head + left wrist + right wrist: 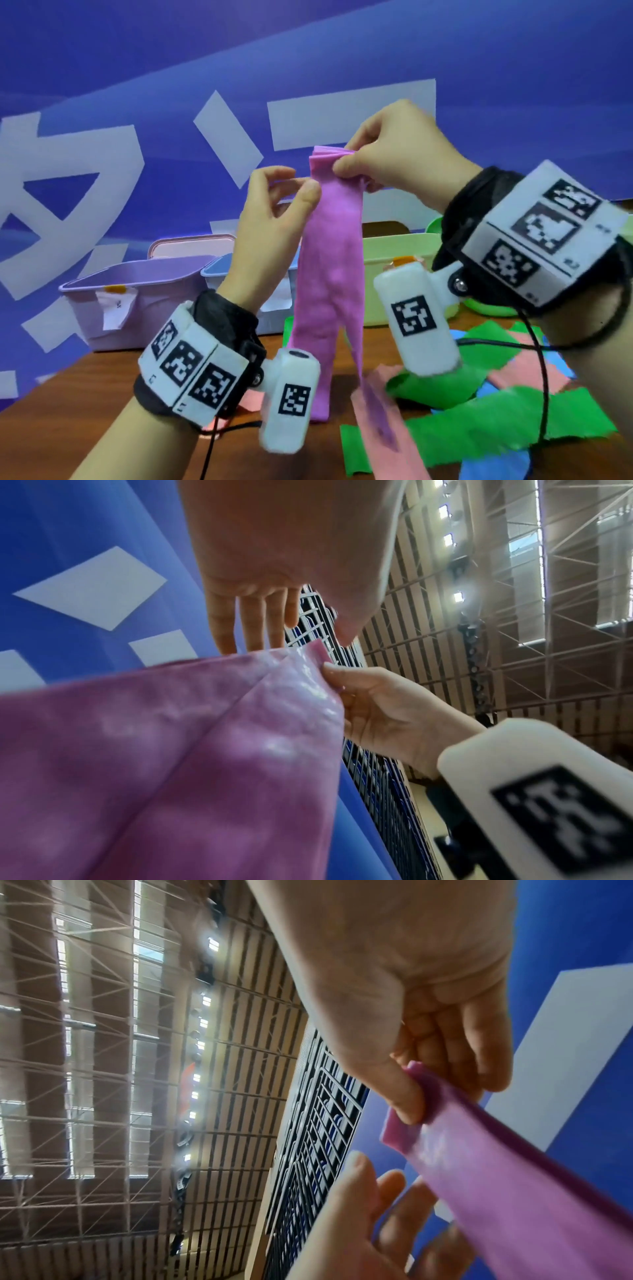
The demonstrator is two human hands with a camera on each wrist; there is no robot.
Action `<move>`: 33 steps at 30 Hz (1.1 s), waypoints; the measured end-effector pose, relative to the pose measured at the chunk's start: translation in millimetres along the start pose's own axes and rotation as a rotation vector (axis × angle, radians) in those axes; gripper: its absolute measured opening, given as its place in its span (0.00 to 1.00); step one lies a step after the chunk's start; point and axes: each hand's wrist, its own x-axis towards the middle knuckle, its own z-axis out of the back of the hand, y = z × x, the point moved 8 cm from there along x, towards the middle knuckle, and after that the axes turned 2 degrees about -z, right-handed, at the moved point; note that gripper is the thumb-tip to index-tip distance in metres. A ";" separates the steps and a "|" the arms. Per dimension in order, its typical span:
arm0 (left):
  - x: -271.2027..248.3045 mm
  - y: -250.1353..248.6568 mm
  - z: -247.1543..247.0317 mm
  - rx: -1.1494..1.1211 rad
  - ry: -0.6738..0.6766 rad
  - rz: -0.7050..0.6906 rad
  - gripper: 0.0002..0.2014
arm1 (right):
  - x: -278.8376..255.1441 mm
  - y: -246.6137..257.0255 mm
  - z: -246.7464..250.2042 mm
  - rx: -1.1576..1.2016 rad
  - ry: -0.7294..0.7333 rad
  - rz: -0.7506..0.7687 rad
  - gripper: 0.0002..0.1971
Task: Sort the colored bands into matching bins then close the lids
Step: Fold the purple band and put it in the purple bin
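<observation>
Above the wooden bench [85, 394] the right hand [394, 147] pinches the top of a hanging purple band [329, 260], while the left hand [270, 209] hovers beside it, grip released.

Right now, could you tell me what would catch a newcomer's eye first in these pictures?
A long purple band hangs mid-frame, pinched at its top by the right hand, with the left hand beside it. Behind stand open bins, the purple bin leftmost; green bands litter the table.

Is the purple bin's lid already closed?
No, the purple bin stands open, its rim and inside wall showing, while the right hand holds the purple band up.
</observation>
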 end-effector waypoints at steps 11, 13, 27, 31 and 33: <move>28.3 -34.0 -57.5 0.155 0.249 0.064 0.37 | 43.9 20.7 49.2 -0.018 0.013 -0.065 0.10; 34.0 -33.8 -62.6 0.156 0.252 0.064 0.34 | 46.5 13.9 55.2 -0.022 -0.008 -0.108 0.08; 12.3 16.7 -102.8 0.077 0.344 0.184 0.29 | 37.5 -19.7 68.3 0.111 -0.059 -0.270 0.09; 8.4 22.2 -108.6 0.019 0.378 0.222 0.25 | 32.9 -18.3 73.7 0.155 -0.057 -0.275 0.08; 7.3 24.0 -109.5 -0.003 0.390 0.225 0.22 | 32.1 -16.9 77.5 0.178 -0.074 -0.271 0.07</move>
